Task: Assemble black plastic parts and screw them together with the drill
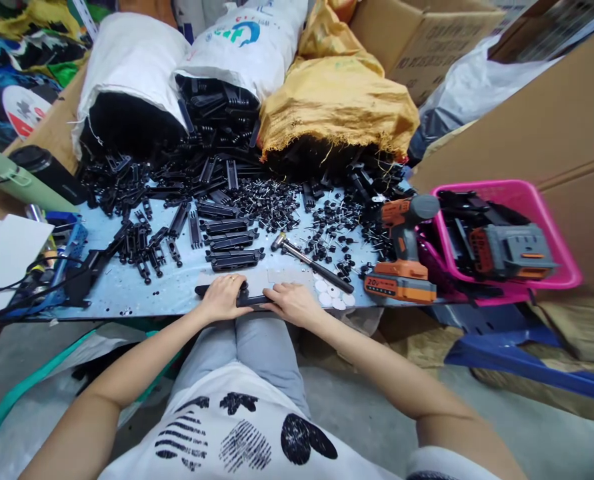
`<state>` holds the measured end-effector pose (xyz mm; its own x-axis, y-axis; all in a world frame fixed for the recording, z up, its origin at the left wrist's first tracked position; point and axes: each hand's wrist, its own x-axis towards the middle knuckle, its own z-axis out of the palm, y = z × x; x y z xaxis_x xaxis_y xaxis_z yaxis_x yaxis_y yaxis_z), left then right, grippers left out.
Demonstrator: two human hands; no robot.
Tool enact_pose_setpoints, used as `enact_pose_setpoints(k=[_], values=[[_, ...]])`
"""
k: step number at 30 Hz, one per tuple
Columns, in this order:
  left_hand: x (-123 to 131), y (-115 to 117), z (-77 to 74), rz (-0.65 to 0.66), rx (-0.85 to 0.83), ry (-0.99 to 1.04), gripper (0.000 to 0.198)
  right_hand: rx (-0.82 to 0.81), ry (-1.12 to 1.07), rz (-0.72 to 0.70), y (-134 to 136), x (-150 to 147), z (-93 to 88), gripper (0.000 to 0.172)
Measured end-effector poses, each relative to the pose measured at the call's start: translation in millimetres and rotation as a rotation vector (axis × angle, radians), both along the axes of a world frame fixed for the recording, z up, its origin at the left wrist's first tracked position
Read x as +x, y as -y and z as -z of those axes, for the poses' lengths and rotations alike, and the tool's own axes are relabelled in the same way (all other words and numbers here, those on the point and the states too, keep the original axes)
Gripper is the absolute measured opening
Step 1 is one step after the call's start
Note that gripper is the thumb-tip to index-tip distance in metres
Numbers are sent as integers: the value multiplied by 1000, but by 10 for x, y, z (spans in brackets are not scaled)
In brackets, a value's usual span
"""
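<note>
The left hand (223, 297), fingers curled and close together, grips the left part of a long, narrow black plastic piece (253, 301) at the front edge of the pale blue worktop (101, 293). The right hand (293, 304), fingers bent and bunched, holds its right end, just left of some round white flat discs (334, 294).

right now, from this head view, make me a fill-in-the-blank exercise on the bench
The left hand and right hand touch a part coloured ____.
The basket right of the drill is coloured ____.
The tool lying just left of the drill is a ____.
Left of the yellow sack lie ____ white sacks.

Missing words: black; pink; hammer; two.
</note>
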<state>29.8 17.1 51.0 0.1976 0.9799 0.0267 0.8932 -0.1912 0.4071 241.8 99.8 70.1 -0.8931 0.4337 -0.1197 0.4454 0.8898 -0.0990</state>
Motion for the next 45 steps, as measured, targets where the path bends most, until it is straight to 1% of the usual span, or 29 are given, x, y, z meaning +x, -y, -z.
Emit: enact_pose_setpoints(k=[4,7,10,12,14,16,18,20,22,23,25,26,28,29,31,33,35,37,39,40,42,44,45], values=[[-30,65,84,-7,104,68,42,75,21,27,106,-61,-197,36],[-46,86,130,-23,166,101,40,104,25,-6,85,-92,-263,34],[-18,101,141,-37,156,97,40,110,-17,-83,-44,-78,-215,34],[38,78,114,-35,127,70,42,89,-58,-122,-166,-28,-122,36],[111,-32,49,0,140,36,50,60,-109,-131,-278,59,0,39],[171,-287,-54,27,191,2,55,35,-157,-106,-341,173,125,41],[188,-696,-172,-4,208,-40,47,3,-182,-69,-337,290,225,39],[153,-1197,-261,-98,135,-116,32,-44,-199,-31,-290,385,279,37],[85,-1674,-287,-251,51,-189,29,-86,-239,8,-263,439,282,35],[51,-1870,-274,-280,34,-199,28,-98,-271,33,-279,449,269,34],[6,-2145,-213,-312,9,-210,25,-96,-340,93,-407,434,226,31],[-1,-2223,-177,-307,5,-211,23,-84,-366,137,-524,411,204,29],[16,-2281,-124,-300,4,-220,20,-42,-373,260,-850,335,174,27],[33,-2270,-117,-298,10,-229,20,-13,-356,334,-1043,284,171,27],[66,-2186,-152,-301,44,-231,20,52,-283,466,-1435,166,190,29],[61,-2012,-235,-305,92,-166,21,93,-178,518,-1758,47,230,36],[-12,-1733,-322,-309,130,-14,20,93,-97,516,-1953,-40,272,39],[-151,-1354,-368,-340,143,189,19,79,-66,521,-2013,-65,304,35],[-319,-913,-346,-416,119,431,21,76,-58,557,-1969,-26,326,32],[-396,-691,-312,-467,76,580,24,82,-58,576,-1926,11,334,33],[-503,-286,-213,-579,-67,900,29,96,-68,595,-1829,94,351,34],[-529,16,-109,-684,-219,1164,33,102,-88,569,-1752,157,373,33],[-516,118,-66,-729,-275,1252,35,102,-98,550,-1728,174,387,33]])
